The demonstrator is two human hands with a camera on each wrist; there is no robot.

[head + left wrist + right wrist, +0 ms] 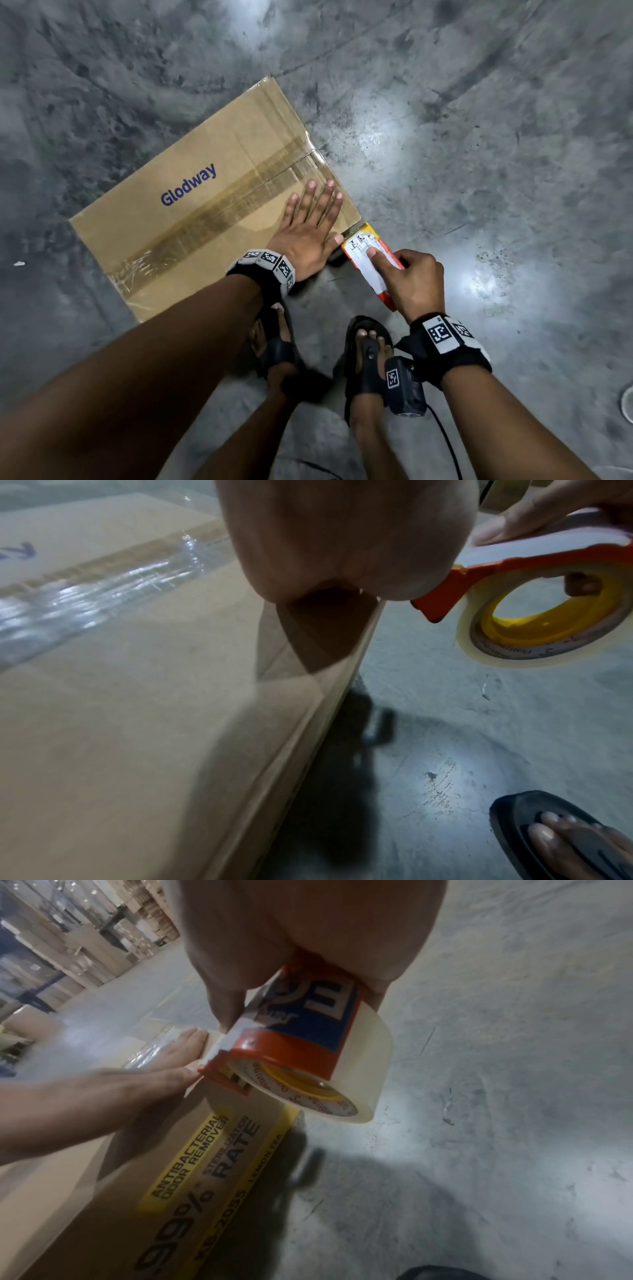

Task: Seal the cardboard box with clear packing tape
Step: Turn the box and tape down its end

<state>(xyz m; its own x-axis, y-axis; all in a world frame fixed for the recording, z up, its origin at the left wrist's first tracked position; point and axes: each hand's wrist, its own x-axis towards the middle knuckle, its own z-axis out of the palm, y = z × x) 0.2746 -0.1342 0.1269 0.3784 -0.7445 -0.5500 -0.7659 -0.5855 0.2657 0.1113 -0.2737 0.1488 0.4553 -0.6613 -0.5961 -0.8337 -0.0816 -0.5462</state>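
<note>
the cardboard box (191,219) sits closed on the concrete floor (479,137), its top facing up, with a strip of clear tape (219,212) already running along the middle seam from one end to the other. the left hand (308,226) lies flat on the top of the box near its right-hand corner, fingers straight and slightly spread, palm down; this looks meant to pin the flap and the fresh tape so nothing lifts while the other hand pulls. the right hand (414,277) is wrapped around the tape dispenser (371,263), an orange holder with a roll of clear tape (534,620) on a yellow core, the forefinger stretched along its labelled top and the remaining fingers curled around the roll. the dispenser is held just off the box edge, its front end touching or nearly touching the corner beside the left thumb, which suits drawing tape over the edge or tearing it there; whether the tape is cut yet cannot be told. the person's feet in dark sandals (368,363) stand just beside the box.
</note>
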